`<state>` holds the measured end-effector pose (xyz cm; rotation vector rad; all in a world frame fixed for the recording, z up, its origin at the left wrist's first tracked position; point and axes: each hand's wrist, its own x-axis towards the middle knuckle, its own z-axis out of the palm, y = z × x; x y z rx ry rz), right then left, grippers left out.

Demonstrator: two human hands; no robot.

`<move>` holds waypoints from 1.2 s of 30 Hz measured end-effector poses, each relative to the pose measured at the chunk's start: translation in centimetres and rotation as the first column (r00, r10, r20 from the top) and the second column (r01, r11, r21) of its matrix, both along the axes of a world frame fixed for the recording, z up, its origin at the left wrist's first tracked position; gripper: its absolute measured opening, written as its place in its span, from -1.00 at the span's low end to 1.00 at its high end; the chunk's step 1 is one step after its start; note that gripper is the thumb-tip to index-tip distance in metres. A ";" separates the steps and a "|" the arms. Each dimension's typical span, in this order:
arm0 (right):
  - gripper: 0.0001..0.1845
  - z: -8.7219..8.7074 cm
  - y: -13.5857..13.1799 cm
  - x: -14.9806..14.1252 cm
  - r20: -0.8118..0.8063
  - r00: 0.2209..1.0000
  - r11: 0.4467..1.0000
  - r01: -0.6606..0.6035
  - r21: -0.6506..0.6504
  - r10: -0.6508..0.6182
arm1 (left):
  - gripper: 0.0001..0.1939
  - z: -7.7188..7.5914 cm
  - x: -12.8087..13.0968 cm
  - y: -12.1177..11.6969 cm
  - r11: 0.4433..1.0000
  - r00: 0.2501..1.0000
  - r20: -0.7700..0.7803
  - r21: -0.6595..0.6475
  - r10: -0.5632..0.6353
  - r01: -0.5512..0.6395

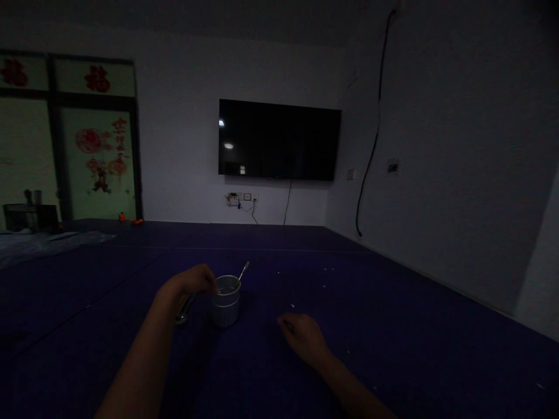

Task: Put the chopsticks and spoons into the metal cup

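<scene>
A grey metal cup (226,308) stands upright on the dark blue floor covering, with a thin metal handle (243,271), perhaps a spoon's, leaning out of its right side. My left hand (201,279) reaches over from the left, its bent fingers closed at the cup's left rim. Dim light hides exactly how the fingertips grip there. Partly behind my left wrist lies a shiny metal object with a yellow part (182,314); its kind is unclear. My right hand (303,334) is to the right of the cup, apart from it, fingers curled in with nothing visible in them.
Small white scraps (293,306) are scattered over the blue floor covering (262,372). Clear plastic sheeting (48,244) lies at the left, near a dark box-like stand (32,216). Orange items (137,221) are by the door. A television (279,139) hangs on the far wall.
</scene>
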<state>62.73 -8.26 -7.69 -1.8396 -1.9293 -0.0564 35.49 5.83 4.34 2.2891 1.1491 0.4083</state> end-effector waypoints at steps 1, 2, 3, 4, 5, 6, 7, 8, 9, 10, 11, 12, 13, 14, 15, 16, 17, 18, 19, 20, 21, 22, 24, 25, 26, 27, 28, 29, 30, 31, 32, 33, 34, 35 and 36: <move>-0.61 0.0 0.0 0.0 0.005 1.000 1.000 0.000 0.001 0.000 | -0.84 -0.1 0.0 0.1 1.000 1.000 0.007 -0.008 -0.012 0.012; -0.61 0.1 -0.1 -0.1 0.010 1.000 1.000 -0.001 0.002 0.001 | -0.83 -0.2 -0.1 0.3 0.999 1.000 0.015 -0.020 -0.026 0.027; -0.60 0.1 -0.1 -0.1 0.011 1.000 1.000 -0.002 0.007 0.001 | -0.83 -0.2 -0.1 0.4 0.999 0.999 0.020 -0.032 -0.038 0.039; -0.60 0.1 -0.1 -0.1 0.009 1.000 1.000 -0.004 0.011 0.004 | -0.83 -0.3 -0.1 0.5 0.999 0.999 0.023 -0.033 -0.040 0.040; -0.60 0.1 -0.1 -0.1 0.004 1.000 1.000 -0.005 0.016 0.005 | -0.83 -0.4 -0.1 0.6 0.999 0.999 0.024 -0.029 -0.037 0.037; -0.60 0.1 -0.2 -0.1 -0.001 1.000 1.000 -0.006 0.020 0.006 | -0.82 -0.4 0.0 0.7 0.999 0.999 0.024 -0.022 -0.036 0.037; -0.61 0.1 -0.2 -0.1 -0.007 1.000 1.000 -0.006 0.021 0.006 | -0.82 -0.4 0.0 0.7 0.999 0.999 0.024 -0.014 -0.036 0.036; -0.61 0.0 -0.1 -0.1 -0.011 1.000 1.000 -0.008 0.020 0.008 | -0.81 -0.4 0.1 0.7 0.999 0.999 0.027 -0.003 -0.036 0.036; -0.61 0.0 -0.1 0.0 -0.012 1.000 1.000 -0.009 0.021 0.009 | -0.80 -0.4 0.2 0.7 0.999 0.999 0.033 0.008 -0.036 0.036; -0.62 -0.1 -0.1 0.0 -0.011 1.000 1.000 -0.010 0.021 0.011 | -0.79 -0.4 0.2 0.7 0.999 0.998 0.039 0.018 -0.040 0.039; -0.62 -0.2 0.0 0.1 -0.008 1.000 1.000 -0.011 0.022 0.011 | -0.77 -0.4 0.3 0.7 0.999 0.998 0.045 0.030 -0.047 0.046; -0.63 -0.2 0.0 0.2 -0.005 1.000 1.000 -0.013 0.023 0.013 | -0.76 -0.4 0.4 0.8 0.998 0.997 0.052 0.044 -0.055 0.053; -0.64 -0.3 0.1 0.2 -0.002 1.000 1.000 -0.015 0.024 0.015 | -0.75 -0.4 0.4 0.8 0.997 0.997 0.058 0.061 -0.060 0.056; -0.64 -0.3 0.1 0.2 0.001 1.000 1.000 -0.018 0.024 0.018 | -0.74 -0.4 0.4 0.9 0.995 0.996 0.062 0.077 -0.064 0.059; -0.64 -0.3 0.2 0.3 0.004 1.000 1.000 -0.022 0.021 0.022 | -0.74 -0.5 0.5 1.0 0.994 0.996 0.066 0.093 -0.067 0.061; -0.64 -0.3 0.2 0.2 0.007 1.000 0.999 -0.025 0.019 0.025 | -0.74 -0.5 0.5 1.1 0.992 0.995 0.076 0.109 -0.069 0.061; -0.64 -0.3 0.2 0.2 0.010 1.000 0.999 -0.026 0.019 0.026 | -0.74 -0.6 0.6 1.1 0.991 0.994 0.087 0.121 -0.069 0.059; -0.64 -0.3 0.1 0.2 0.012 1.000 0.999 -0.026 0.021 0.026 | -0.75 -0.6 0.6 1.2 0.990 0.992 0.103 0.130 -0.068 0.054; -0.63 -0.2 0.1 0.1 0.012 1.000 0.999 -0.024 0.023 0.024 | -0.75 -0.6 0.7 1.3 0.989 0.990 0.124 0.140 -0.067 0.049; -0.63 -0.1 0.0 0.1 0.012 1.000 0.999 -0.022 0.024 0.022 | -0.76 -0.5 0.8 1.3 0.987 0.986 0.150 0.152 -0.065 0.042; -0.62 0.0 0.0 0.0 0.011 1.000 1.000 -0.020 0.023 0.020 | -0.77 -0.5 0.9 1.3 0.985 0.982 0.177 0.169 -0.062 0.031; -0.62 0.0 -0.1 -0.1 0.010 1.000 1.000 -0.017 0.019 0.017 | -0.77 -0.3 0.9 1.2 0.982 0.978 0.202 0.190 -0.054 0.015; -0.61 0.2 -0.2 -0.2 0.007 1.000 1.000 -0.008 0.008 0.008 | -0.77 0.1 1.0 1.0 0.971 0.969 0.247 0.236 -0.024 -0.036; -0.61 0.3 -0.3 -0.2 0.005 1.000 1.000 -0.005 0.005 0.005 | -0.76 0.4 1.0 0.9 0.964 0.963 0.269 0.257 -0.002 -0.070; -0.61 0.3 -0.3 -0.2 0.005 1.000 1.000 -0.004 0.004 0.004 | -0.75 0.7 1.0 0.8 0.954 0.955 0.297 0.279 0.022 -0.109; -0.61 0.3 -0.3 -0.2 0.005 1.000 1.000 -0.003 0.004 0.003 | -0.74 1.0 0.9 0.7 0.942 0.943 0.331 0.300 0.044 -0.150; -0.61 0.4 -0.3 -0.2 0.009 1.000 1.000 -0.004 0.004 0.003 | -0.72 1.3 0.8 0.6 0.928 0.926 0.371 0.320 0.064 -0.192; -0.62 0.4 -0.3 -0.2 0.013 1.000 1.000 -0.004 0.002 0.004 | -0.70 1.6 0.7 0.5 0.911 0.906 0.416 0.340 0.077 -0.234; -0.62 0.4 -0.3 -0.2 0.016 1.000 1.000 -0.002 0.000 0.002 | -0.68 1.9 0.5 0.5 0.892 0.881 0.464 0.356 0.089 -0.277; -0.62 0.4 -0.3 -0.2 0.018 1.000 1.000 0.000 -0.002 0.000 | -0.66 2.1 0.3 0.4 0.875 0.853 0.512 0.364 0.098 -0.319; -0.62 0.4 -0.3 -0.3 0.019 1.000 1.000 0.002 -0.002 -0.002 | -0.64 2.4 0.2 0.3 0.862 0.822 0.559 0.359 0.109 -0.358; -0.63 0.4 -0.3 -0.3 0.018 1.000 1.000 0.002 -0.001 -0.002 | -0.62 2.6 0.0 0.2 0.854 0.787 0.605 0.342 0.120 -0.392; -0.64 0.4 -0.3 -0.3 0.016 1.000 1.000 0.002 0.001 -0.002 | -0.61 2.8 -0.2 0.0 0.853 0.751 0.646 0.313 0.132 -0.419; -0.64 0.4 -0.3 -0.3 0.014 1.000 1.000 0.002 0.004 -0.002 | -0.61 2.9 -0.3 -0.2 0.855 0.714 0.685 0.275 0.146 -0.439; -0.65 0.4 -0.3 -0.3 0.012 1.000 1.000 0.000 0.006 0.000 | -0.62 3.1 -0.3 -0.4 0.860 0.673 0.722 0.233 0.159 -0.453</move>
